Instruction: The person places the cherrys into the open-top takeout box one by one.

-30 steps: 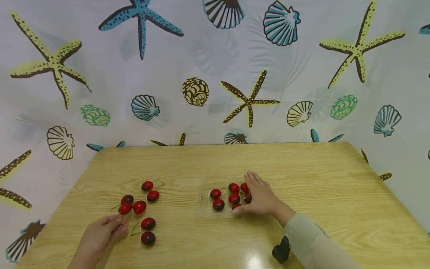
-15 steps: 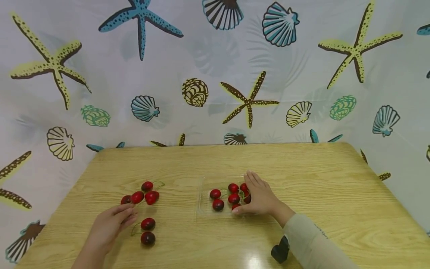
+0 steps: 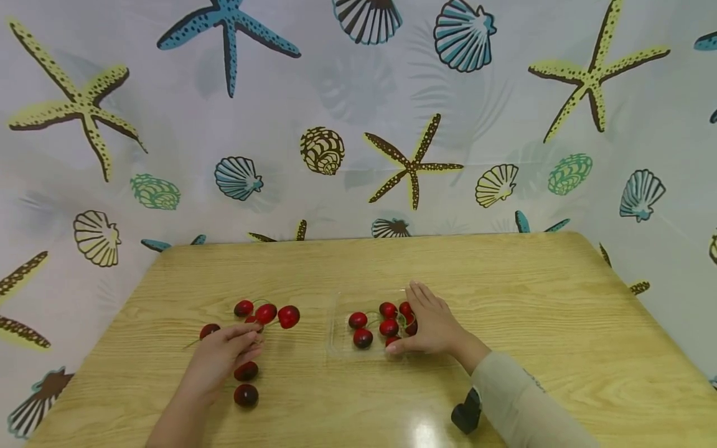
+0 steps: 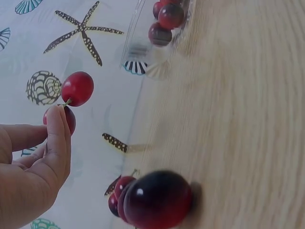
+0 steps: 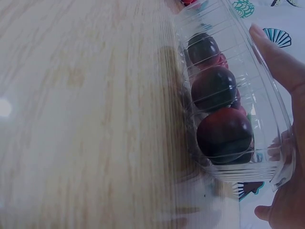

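My left hand [image 3: 218, 354] pinches the stem of a pair of red cherries [image 3: 288, 317], held up over the left part of the table. In the left wrist view the fingertips meet at the stem below one raised cherry [image 4: 77, 88], and the other is partly behind the fingers. A clear plastic container [image 3: 334, 339] stands at mid-table with several cherries [image 3: 363, 338] inside. My right hand [image 3: 434, 326] holds its right end, thumb on the near side and fingers reaching to the far side. The right wrist view shows the container's transparent ribbed wall [image 5: 259, 95] beside that hand.
Loose cherries lie around my left hand: a dark red one [image 3: 210, 330] to its left, one [image 3: 243, 308] behind, and two [image 3: 246, 396] in front, partly overlapped by the hand. The wooden table [image 3: 504, 280] ends at a cloth [image 3: 358, 81] printed with shells and starfish.
My left hand has lifted the pair of cherries from the left group and carried it rightward, toward the container. The right hand stays at the container.
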Tool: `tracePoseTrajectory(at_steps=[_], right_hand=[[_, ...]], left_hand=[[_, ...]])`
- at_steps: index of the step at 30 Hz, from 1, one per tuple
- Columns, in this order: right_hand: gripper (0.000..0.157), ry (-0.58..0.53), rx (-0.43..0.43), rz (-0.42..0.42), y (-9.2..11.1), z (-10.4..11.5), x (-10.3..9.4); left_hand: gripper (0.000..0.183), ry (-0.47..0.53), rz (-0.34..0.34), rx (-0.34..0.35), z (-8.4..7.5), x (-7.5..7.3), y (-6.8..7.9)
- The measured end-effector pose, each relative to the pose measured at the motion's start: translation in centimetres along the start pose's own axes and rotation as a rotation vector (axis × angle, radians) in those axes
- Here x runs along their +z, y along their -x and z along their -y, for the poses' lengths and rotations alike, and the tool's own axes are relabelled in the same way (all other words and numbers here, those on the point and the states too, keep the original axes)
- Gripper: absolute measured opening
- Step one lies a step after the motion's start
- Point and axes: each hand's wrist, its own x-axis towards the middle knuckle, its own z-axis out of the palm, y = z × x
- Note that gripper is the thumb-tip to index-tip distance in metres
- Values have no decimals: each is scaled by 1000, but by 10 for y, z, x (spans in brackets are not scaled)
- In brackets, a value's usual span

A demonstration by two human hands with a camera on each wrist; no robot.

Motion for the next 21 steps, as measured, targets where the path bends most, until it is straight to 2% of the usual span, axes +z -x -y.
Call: tracePoseTrajectory(at_steps=[9,13,21], right_hand=[[112,5,-2,1,-1,0,0],[112,-1,-4,-3,-1,0,0],[112,6,-7,-4,-1,0,1]], left_hand=[[34,42,67,60,-4,21,-6],[33,39,86,77,-4,26,-9],[33,104,126,99,-6,37,-14]])
